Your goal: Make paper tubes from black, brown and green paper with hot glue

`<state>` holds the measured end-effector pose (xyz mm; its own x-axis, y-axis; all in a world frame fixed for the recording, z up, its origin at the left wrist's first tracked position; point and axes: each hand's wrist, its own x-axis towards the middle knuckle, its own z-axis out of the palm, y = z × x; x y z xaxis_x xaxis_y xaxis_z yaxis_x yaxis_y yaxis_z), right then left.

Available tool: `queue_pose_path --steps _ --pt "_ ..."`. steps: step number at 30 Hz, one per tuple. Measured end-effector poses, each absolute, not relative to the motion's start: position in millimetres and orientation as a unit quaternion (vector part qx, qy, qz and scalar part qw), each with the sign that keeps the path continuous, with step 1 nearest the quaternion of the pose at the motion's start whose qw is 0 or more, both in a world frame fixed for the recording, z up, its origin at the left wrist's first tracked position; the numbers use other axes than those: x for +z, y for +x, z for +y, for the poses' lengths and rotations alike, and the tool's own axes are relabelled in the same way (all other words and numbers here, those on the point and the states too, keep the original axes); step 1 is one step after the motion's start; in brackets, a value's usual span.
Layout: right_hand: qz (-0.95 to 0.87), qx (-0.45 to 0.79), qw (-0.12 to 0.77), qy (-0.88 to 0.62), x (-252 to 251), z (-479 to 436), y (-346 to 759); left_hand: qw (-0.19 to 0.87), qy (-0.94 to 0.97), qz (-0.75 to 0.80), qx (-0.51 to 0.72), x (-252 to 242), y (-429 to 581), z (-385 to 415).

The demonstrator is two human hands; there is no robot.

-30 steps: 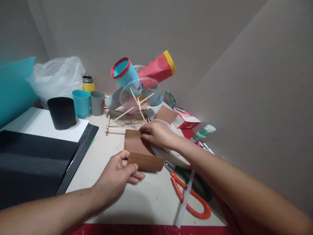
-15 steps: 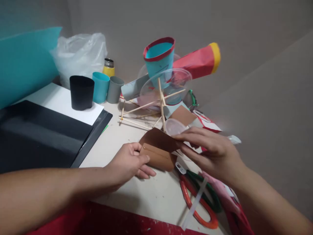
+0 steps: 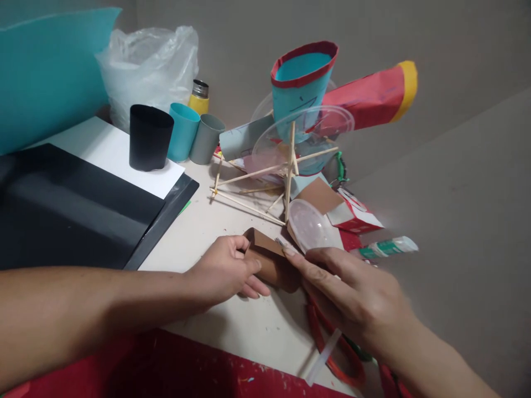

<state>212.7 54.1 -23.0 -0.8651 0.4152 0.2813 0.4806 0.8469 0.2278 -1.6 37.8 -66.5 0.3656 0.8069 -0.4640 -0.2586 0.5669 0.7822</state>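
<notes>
A piece of brown paper [image 3: 271,265] is curled into a flattened tube just above the white table. My left hand [image 3: 230,271] grips its left end, thumb on top and other fingers beneath. Over the upper right edge lies the overlapping flap, where the index finger of my right hand [image 3: 352,287] presses it down. The undersides of my right fingers and whatever part of the paper they hold are hidden. Below my right hand lie scissors with orange handles [image 3: 346,376], partly covered by it. A translucent glue stick [image 3: 323,358] rests by the handles.
Behind the hands stands a wooden stick frame [image 3: 290,177] with clear plastic discs, a blue paper cup [image 3: 305,83] and a red paper tube [image 3: 365,102]. Black [image 3: 150,138], turquoise [image 3: 182,132] and grey paper cups [image 3: 207,138] stand at the back left, near black sheets [image 3: 74,215].
The raised flap of brown paper has come down onto the roll. My right hand has moved from holding the flap up to pressing on it. The camera view has shifted a little.
</notes>
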Motion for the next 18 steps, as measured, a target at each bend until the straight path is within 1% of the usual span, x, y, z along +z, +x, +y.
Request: queue_pose_path --steps 4,10,18 --pt "-0.959 -0.144 0.081 -0.232 -23.1 49.5 208.9 0.773 0.294 0.427 0.365 -68.0 -0.7 38.0" --pt "-0.959 -0.175 0.061 -0.215 -26.5 50.2 208.2 0.768 0.304 0.430 0.364 -70.8 -0.1 37.7" --pt "-0.959 -0.182 0.037 -0.215 -25.8 46.8 204.9 0.761 0.315 0.437 0.361 -72.8 0.1 37.3"
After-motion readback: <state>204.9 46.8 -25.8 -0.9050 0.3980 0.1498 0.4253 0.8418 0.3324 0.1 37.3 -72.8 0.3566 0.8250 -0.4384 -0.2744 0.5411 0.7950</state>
